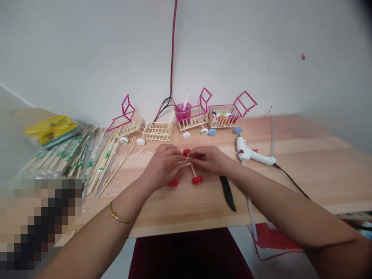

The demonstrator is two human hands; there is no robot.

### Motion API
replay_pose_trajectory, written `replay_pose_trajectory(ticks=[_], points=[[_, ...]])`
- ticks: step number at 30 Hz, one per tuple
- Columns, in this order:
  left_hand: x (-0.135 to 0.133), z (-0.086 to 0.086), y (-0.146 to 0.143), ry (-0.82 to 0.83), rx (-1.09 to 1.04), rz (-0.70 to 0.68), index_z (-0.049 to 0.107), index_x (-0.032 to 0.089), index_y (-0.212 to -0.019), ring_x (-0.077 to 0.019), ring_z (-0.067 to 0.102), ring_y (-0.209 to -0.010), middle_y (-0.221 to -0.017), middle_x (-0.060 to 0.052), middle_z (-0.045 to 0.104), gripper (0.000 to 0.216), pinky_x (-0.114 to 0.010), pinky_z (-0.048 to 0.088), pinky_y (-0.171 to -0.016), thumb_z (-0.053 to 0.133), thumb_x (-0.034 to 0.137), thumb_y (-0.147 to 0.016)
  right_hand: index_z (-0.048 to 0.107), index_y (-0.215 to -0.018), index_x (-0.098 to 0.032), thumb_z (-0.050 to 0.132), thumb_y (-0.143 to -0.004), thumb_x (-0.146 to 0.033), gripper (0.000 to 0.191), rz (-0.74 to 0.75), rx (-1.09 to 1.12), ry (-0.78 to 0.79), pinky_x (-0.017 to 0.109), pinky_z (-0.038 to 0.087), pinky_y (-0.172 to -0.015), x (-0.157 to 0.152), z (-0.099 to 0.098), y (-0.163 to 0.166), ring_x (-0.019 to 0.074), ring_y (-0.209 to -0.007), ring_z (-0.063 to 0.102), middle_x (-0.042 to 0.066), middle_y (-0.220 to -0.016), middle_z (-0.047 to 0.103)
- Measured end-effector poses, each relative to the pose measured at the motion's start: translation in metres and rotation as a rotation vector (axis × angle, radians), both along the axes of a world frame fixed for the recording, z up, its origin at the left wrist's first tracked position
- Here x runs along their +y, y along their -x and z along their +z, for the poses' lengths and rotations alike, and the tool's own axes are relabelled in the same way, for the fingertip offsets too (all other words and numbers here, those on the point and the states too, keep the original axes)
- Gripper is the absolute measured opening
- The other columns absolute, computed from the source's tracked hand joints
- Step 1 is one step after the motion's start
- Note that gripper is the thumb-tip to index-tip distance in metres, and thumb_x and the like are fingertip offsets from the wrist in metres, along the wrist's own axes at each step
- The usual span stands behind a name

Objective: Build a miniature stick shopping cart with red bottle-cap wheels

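Fingers of my left hand [164, 164] and right hand [210, 159] pinched the stick frame [190, 164] with red caps [197, 179] at frame centre on the counter [305, 170]; I judged steady, gentle pressure best.

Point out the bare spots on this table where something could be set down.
The light wooden tabletop lies bare right of the white glue gun and its black cord. A bare strip runs along the near edge, before the black knife. Crowded: the chopstick pile at left and the stick-built carts along the wall.
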State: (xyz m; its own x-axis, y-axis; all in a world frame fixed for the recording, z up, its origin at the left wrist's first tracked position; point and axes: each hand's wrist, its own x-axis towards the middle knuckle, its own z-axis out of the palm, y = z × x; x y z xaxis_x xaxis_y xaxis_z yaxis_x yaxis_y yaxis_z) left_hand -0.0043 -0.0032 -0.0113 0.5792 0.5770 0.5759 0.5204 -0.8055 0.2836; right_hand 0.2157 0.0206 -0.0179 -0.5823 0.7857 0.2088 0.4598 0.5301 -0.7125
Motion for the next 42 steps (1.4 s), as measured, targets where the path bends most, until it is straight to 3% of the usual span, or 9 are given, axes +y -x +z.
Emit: replay_pose_trajectory(ticks=[10, 23, 42], points=[[0.000, -0.001, 0.001, 0.048, 0.044, 0.010, 0.073, 0.022, -0.099, -0.0217, 0.061, -0.101, -0.097, -0.005, 0.074, 0.017, -0.043, 0.045, -0.095, 0.061, 0.027, -0.089, 0.068, -0.086, -0.017, 0.056, -0.085, -0.020, 0.013, 0.007, -0.036, -0.025, 0.023, 0.041, -0.064, 0.000, 0.002, 0.000, 0.0125, -0.068, 0.059, 0.001, -0.075, 0.067], [0.000, -0.001, 0.000, 0.061, 0.061, 0.011, 0.072, 0.020, -0.098, -0.0218, 0.061, -0.098, -0.096, -0.006, 0.074, 0.017, -0.042, 0.045, -0.092, 0.060, 0.027, -0.089, 0.068, -0.098, -0.017, 0.057, -0.086, -0.030, 0.020, 0.078, -0.026, 0.132, 0.028, 0.049, -0.072, -0.002, 0.013, -0.003, 0.0160, -0.078, 0.065, 0.005, -0.086, 0.071], [-0.001, 0.001, -0.001, 0.071, 0.062, 0.008, 0.073, 0.021, -0.098, -0.0220, 0.063, -0.096, -0.096, -0.007, 0.074, 0.017, -0.043, 0.046, -0.089, 0.059, 0.027, -0.089, 0.065, -0.094, -0.016, 0.058, -0.078, -0.019, 0.017, 0.099, -0.050, 0.194, 0.025, 0.047, -0.066, -0.006, 0.018, -0.002, 0.0129, -0.070, 0.059, 0.002, -0.079, 0.065]])
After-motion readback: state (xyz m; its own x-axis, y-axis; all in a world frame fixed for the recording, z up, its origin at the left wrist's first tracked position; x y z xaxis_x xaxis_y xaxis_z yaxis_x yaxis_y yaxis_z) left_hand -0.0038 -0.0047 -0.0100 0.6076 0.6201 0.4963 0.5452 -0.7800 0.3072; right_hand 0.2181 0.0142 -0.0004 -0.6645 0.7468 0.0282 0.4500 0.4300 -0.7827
